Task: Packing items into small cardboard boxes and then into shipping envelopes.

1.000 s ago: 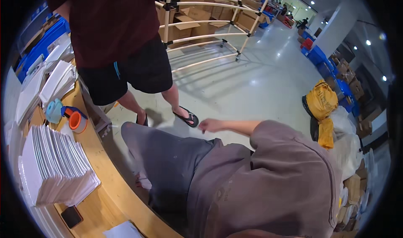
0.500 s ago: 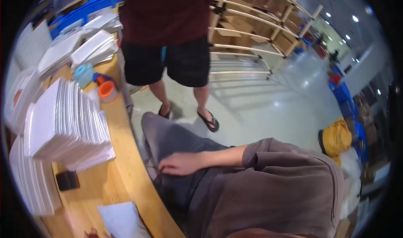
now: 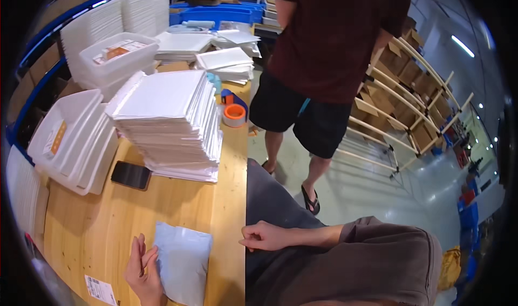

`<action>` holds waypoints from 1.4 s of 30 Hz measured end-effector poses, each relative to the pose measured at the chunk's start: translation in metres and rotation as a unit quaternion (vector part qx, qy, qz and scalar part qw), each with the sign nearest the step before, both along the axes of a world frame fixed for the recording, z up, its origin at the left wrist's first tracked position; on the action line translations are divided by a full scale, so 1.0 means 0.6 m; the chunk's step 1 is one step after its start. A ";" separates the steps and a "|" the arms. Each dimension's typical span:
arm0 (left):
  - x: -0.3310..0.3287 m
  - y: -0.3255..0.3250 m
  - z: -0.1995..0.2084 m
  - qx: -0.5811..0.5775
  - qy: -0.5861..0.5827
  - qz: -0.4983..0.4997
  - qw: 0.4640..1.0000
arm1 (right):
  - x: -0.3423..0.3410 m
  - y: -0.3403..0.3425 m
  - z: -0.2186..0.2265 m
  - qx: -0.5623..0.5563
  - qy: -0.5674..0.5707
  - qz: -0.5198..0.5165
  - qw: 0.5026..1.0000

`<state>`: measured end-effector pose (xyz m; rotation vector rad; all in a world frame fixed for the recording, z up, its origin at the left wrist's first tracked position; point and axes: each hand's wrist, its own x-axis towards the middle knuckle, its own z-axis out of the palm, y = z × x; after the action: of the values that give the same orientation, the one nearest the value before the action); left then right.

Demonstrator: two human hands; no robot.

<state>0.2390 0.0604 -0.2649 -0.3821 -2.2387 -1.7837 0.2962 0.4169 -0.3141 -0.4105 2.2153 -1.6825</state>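
Observation:
Near the front of the wooden table, my left hand [image 3: 143, 271] is beside a pale blue mailer bag [image 3: 184, 263], at its left edge. Its fingers are partly bent and apart, and nothing shows between them; whether the thumb side touches the bag I cannot tell. The bag lies flat and looks filled. My right hand [image 3: 264, 236] rests on my dark-trousered thigh, fingers curled in loosely, with no object showing in them. A white printed label [image 3: 101, 290] lies on the table left of my left hand. Farther up the table is a black phone [image 3: 130, 175].
A tall stack of white padded envelopes [image 3: 167, 117] stands beyond the phone. White plastic bins [image 3: 70, 139] sit at the left, and an orange tape roll [image 3: 234, 113] near the table's right edge. A person [image 3: 329, 47] stands close by, before a rack of cardboard boxes [image 3: 399, 85].
My view has swung left, bringing more of the table into sight. My left hand, barely visible before, now shows beside the mailer bag. The right hand stays on my thigh.

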 end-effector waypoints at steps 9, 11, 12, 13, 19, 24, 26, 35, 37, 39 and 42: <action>-0.004 -0.013 0.013 -0.108 0.103 -0.008 0.989 | -0.012 -0.001 0.019 0.059 0.017 0.039 0.997; -0.004 -0.014 0.010 -0.110 0.123 -0.013 0.986 | -0.009 -0.003 0.020 0.068 0.021 0.032 0.997; -0.003 -0.013 0.010 -0.107 0.127 -0.013 0.986 | -0.009 -0.002 0.020 0.072 0.024 0.030 0.997; -0.001 -0.011 0.010 -0.102 0.123 -0.008 0.987 | -0.009 -0.002 0.021 0.073 0.022 0.032 0.997; 0.004 -0.005 0.009 -0.094 0.148 0.006 0.985 | -0.006 -0.006 0.021 0.079 0.028 0.032 0.996; -0.014 -0.024 -0.015 -0.138 0.217 -0.026 0.966 | -0.005 -0.003 0.039 0.111 0.059 0.041 0.991; -0.021 -0.034 -0.025 -0.176 0.247 -0.052 0.952 | -0.009 -0.001 0.050 0.143 0.077 0.060 0.985; -0.015 0.010 0.003 -0.173 0.270 0.048 0.946 | -0.029 -0.009 0.107 0.087 0.179 0.046 0.979; -0.014 0.005 0.000 -0.170 0.269 0.048 0.947 | -0.028 -0.017 0.113 0.067 0.199 0.034 0.977; -0.017 -0.019 -0.010 -0.233 0.246 0.002 0.941 | -0.032 -0.032 0.114 -0.103 0.148 -0.019 0.983; -0.013 -0.036 -0.009 -0.295 0.219 -0.043 0.929 | -0.039 -0.054 0.112 -0.270 0.091 -0.071 0.956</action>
<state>0.2314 0.0385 -0.2702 -0.9038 -2.3831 -0.8816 0.2727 0.3845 -0.2469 -0.5652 1.9050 -2.4188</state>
